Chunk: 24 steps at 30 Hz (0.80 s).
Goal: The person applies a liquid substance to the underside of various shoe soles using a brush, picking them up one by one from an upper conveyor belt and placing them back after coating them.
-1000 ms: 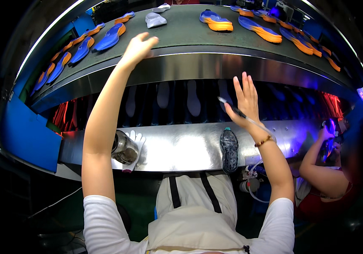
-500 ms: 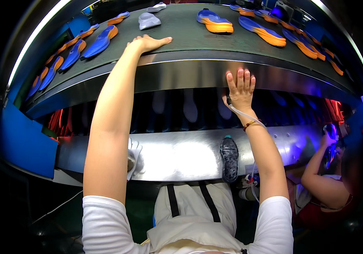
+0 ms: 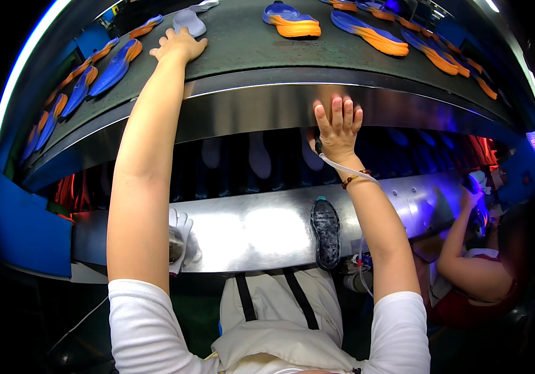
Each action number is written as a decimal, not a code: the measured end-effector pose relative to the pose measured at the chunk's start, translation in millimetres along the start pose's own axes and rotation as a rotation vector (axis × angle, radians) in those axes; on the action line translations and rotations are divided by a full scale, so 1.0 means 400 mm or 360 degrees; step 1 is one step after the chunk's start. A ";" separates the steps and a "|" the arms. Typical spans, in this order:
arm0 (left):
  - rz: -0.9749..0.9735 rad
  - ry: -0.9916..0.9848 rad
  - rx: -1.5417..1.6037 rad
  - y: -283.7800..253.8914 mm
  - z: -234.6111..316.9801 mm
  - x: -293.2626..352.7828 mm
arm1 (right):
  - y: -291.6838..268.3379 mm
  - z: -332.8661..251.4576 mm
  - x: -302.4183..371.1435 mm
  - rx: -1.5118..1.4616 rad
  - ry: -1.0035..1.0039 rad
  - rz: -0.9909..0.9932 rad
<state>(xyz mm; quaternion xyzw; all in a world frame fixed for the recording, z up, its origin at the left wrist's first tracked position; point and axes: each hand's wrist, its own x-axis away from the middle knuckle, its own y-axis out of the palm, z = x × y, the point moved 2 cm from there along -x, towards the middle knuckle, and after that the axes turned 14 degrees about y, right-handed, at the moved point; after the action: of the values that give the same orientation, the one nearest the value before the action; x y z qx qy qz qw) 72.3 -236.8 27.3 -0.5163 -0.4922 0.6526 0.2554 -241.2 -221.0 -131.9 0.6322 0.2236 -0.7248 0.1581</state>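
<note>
My left hand [image 3: 180, 47] reaches over the dark green belt [image 3: 230, 53], palm down with its fingers spread. Its fingertips are at the near edge of a pale grey shoe sole [image 3: 191, 23]; whether they touch it I cannot tell. My right hand [image 3: 339, 128] is raised with its fingers stretched out against the shiny metal front edge [image 3: 255, 103] of the belt. A thin clear tube [image 3: 348, 168] with a black end lies at the thumb side of this hand and runs along my forearm. Its thumb is mostly hidden.
Blue and orange soles [image 3: 292, 22] lie in rows on the belt. A black sole [image 3: 325, 234] rests on the metal ledge [image 3: 249, 230], with a white glove [image 3: 180, 240] beside my left arm. At the right, another person's arm [image 3: 464, 234] holds a sole under violet light.
My left hand has moved farther over the belt to the pale grey sole, and its fingers have spread. The whole view has shifted slightly; my right hand stays at the metal edge.
</note>
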 end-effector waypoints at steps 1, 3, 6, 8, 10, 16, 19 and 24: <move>0.0005 0.0036 0.0004 0.000 -0.004 -0.004 | 0.005 0.004 0.000 0.0039 -0.0033 0.0029; 0.0015 0.0103 0.0011 0.007 -0.019 -0.008 | 0.007 0.004 0.008 0.0074 -0.0074 0.0030; -0.0063 0.0239 -0.0044 -0.012 0.003 0.032 | -0.009 -0.012 0.002 0.0074 -0.0063 -0.0115; 0.0010 0.0466 -0.0189 -0.036 0.026 0.054 | -0.014 -0.001 -0.002 0.0016 -0.0022 -0.0154; 0.0213 0.0716 -0.0357 -0.044 0.030 0.101 | -0.026 -0.008 -0.002 -0.0054 0.0011 -0.0238; 0.1069 0.1055 0.1089 -0.146 -0.036 0.250 | -0.056 -0.020 -0.012 -0.0076 0.0074 -0.0548; 0.1383 0.0415 0.2044 -0.190 -0.009 0.375 | -0.098 -0.016 -0.012 -0.0090 0.0159 -0.0706; 0.0909 -0.0289 0.2585 -0.105 -0.008 0.462 | -0.200 -0.077 -0.050 -0.0286 0.0255 -0.0779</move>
<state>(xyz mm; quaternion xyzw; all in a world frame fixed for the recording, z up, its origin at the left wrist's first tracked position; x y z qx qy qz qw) 5.8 -64.0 -12.6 -0.2236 0.2566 0.8801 0.3310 -253.2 -137.8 -105.3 0.5980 0.4451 -0.6664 0.0155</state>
